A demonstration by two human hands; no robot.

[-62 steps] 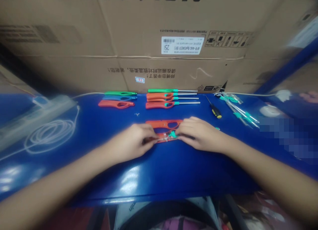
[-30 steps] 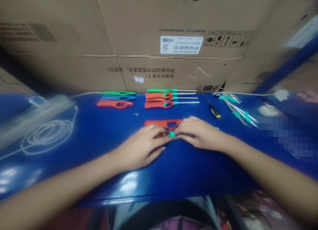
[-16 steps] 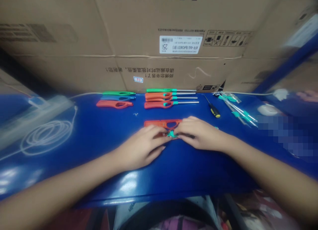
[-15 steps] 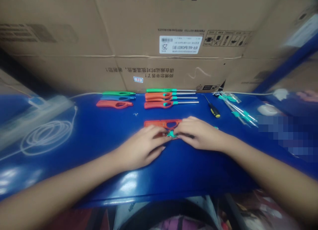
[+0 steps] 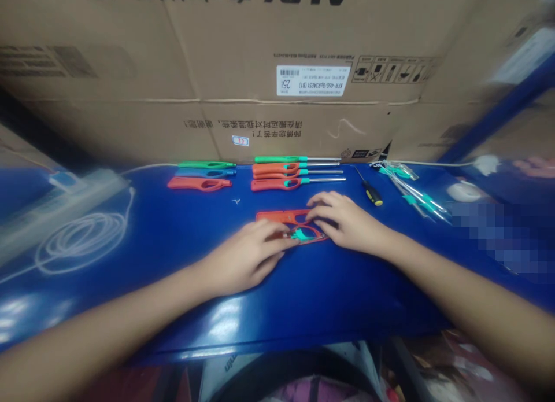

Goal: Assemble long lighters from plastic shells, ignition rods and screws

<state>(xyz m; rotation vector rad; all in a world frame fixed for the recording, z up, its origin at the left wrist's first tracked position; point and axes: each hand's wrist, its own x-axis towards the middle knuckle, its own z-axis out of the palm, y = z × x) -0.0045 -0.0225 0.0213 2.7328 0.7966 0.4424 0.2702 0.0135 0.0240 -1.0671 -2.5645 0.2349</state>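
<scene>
An orange lighter shell half [image 5: 281, 217] lies flat in the middle of the blue table [image 5: 182, 240]. A second orange half with a teal trigger piece [image 5: 303, 235] lies just in front of it. My left hand [image 5: 243, 257] rests on the left end of that front half, fingers curled and pinching it. My right hand [image 5: 342, 220] lies over the right ends of both halves, fingers spread and pressing down near the teal piece.
Three finished lighters [image 5: 295, 170] with metal tubes lie at the back. Three handle shells [image 5: 202, 173] lie to their left. A yellow-tipped screwdriver [image 5: 368, 188] and bagged teal-and-metal tubes [image 5: 411, 191] sit at right. A coiled white cable [image 5: 78, 237] lies left. Cardboard boxes [image 5: 260, 61] wall the back.
My right hand has moved back and up, uncovering the teal trigger piece and the front shell's loop. My left hand has stayed in place on the shell's left end.
</scene>
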